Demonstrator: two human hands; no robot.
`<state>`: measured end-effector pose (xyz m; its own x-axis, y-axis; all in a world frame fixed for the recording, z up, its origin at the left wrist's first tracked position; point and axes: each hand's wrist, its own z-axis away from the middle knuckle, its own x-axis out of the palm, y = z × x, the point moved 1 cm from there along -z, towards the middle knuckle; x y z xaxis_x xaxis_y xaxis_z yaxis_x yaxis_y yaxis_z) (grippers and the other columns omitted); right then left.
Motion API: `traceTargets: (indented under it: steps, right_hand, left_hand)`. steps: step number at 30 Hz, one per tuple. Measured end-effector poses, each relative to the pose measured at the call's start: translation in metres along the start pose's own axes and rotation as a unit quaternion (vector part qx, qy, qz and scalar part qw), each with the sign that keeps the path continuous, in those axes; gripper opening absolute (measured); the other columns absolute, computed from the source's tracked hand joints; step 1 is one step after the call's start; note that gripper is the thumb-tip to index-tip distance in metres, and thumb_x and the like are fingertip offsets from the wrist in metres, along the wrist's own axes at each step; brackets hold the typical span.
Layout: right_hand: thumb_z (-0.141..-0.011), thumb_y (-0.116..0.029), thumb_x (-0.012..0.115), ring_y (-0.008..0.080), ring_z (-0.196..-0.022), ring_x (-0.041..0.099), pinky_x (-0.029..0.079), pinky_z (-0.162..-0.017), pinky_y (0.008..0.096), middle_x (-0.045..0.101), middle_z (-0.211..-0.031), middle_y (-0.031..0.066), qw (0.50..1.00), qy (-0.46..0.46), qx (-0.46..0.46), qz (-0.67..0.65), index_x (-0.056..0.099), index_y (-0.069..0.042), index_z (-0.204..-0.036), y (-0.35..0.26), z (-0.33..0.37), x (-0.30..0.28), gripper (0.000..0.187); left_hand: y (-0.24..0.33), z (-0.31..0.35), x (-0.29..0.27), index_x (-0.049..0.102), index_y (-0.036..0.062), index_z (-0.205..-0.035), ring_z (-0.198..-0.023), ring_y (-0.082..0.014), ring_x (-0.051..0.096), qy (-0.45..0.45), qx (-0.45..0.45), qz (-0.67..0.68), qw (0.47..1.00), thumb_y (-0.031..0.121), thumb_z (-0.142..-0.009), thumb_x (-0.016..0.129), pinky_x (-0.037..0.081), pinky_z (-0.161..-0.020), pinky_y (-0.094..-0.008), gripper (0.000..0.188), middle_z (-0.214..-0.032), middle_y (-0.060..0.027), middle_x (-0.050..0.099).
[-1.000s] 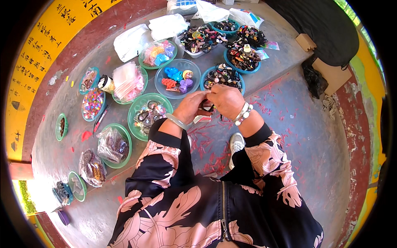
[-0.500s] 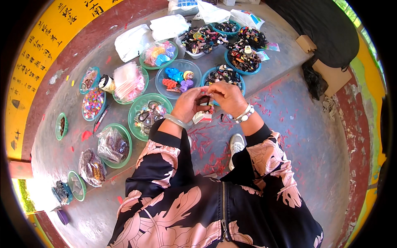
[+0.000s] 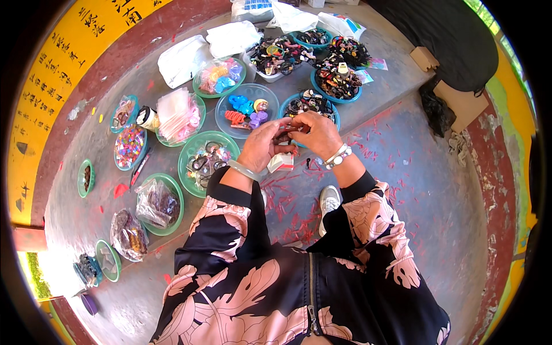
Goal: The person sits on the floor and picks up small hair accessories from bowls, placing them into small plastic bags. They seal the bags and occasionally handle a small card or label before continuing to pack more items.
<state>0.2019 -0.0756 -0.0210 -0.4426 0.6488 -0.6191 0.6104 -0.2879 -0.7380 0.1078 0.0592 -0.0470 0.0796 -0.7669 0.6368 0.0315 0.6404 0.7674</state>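
Note:
My left hand (image 3: 263, 142) and my right hand (image 3: 315, 133) meet in front of me, fingertips pinched close together. Between them is a small dark hair tie (image 3: 284, 138), mostly hidden by the fingers. Below the left palm shows a small white box-like piece (image 3: 281, 161) with a reddish edge; whether the hand grips it I cannot tell. Just beyond the fingers stands a blue bowl of dark hair ties (image 3: 310, 105). Left of it, a clear bowl (image 3: 221, 118) carries blue, orange and purple coiled pieces. Nearer my left forearm sits a green bowl (image 3: 185, 150) of hair ties with ornaments.
More bowls of dark hair ties (image 3: 336, 83) stand at the back, beside white bags (image 3: 184, 60). Leftward are a bowl of colourful small pieces (image 3: 130, 146), a pen-like tool (image 3: 140, 167) and a bagged brown bundle (image 3: 129, 234). Red scraps (image 3: 287, 207) litter the floor below the ledge.
The right hand's fingers have turned down and closed in over the left fingertips. The dark loop that showed between the hands is now mostly covered.

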Motion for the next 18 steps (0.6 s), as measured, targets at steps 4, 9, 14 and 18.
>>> traceTargets:
  steps: [4,9,14,18]
  right_hand:
    - [-0.067,-0.016,0.065,0.0255,-0.067,0.059,0.046,-0.059,0.0346,0.060,-0.076,0.0089,0.999,0.016,-0.044,0.012,0.063,-0.006,-0.079,0.007,0.000,0.003,0.015]
    - [-0.067,-0.018,0.065,0.0279,-0.068,0.059,0.046,-0.059,0.0361,0.059,-0.075,0.0110,0.998,0.003,-0.027,-0.048,0.064,-0.006,-0.078,0.009,-0.002,0.004,0.016]
    - [-0.068,-0.022,0.064,0.0313,-0.071,0.058,0.047,-0.061,0.0392,0.059,-0.075,0.0132,0.993,0.054,-0.046,0.093,0.064,-0.005,-0.077,-0.013,0.005,0.003,0.019]
    - [-0.070,-0.023,0.062,0.0328,-0.073,0.058,0.047,-0.062,0.0424,0.059,-0.076,0.0141,0.988,0.072,-0.044,0.131,0.063,-0.005,-0.075,-0.006,0.006,0.015,0.018]
  left_hand:
    - [0.000,0.000,0.003,0.045,-0.0027,-0.120,-0.092,-0.0213,0.058,0.006,-0.006,-0.030,1.000,0.023,-0.094,0.032,0.052,-0.076,-0.0332,0.039,-0.108,-0.0136,0.055]
    - [0.001,0.001,-0.001,0.045,-0.0020,-0.120,-0.091,-0.0206,0.058,0.001,-0.017,-0.026,1.000,0.025,-0.094,0.033,0.052,-0.078,-0.0340,0.039,-0.105,-0.0125,0.055]
    - [-0.005,0.000,0.002,0.046,-0.0014,-0.120,-0.094,-0.0211,0.057,0.016,-0.001,-0.086,0.996,0.026,-0.094,0.035,0.051,-0.080,-0.0347,0.039,-0.105,-0.0116,0.055]
    - [-0.009,-0.001,0.003,0.047,-0.0007,-0.121,-0.096,-0.0204,0.056,0.032,0.003,-0.119,0.992,0.026,-0.095,0.036,0.051,-0.081,-0.0344,0.039,-0.106,-0.0107,0.054]
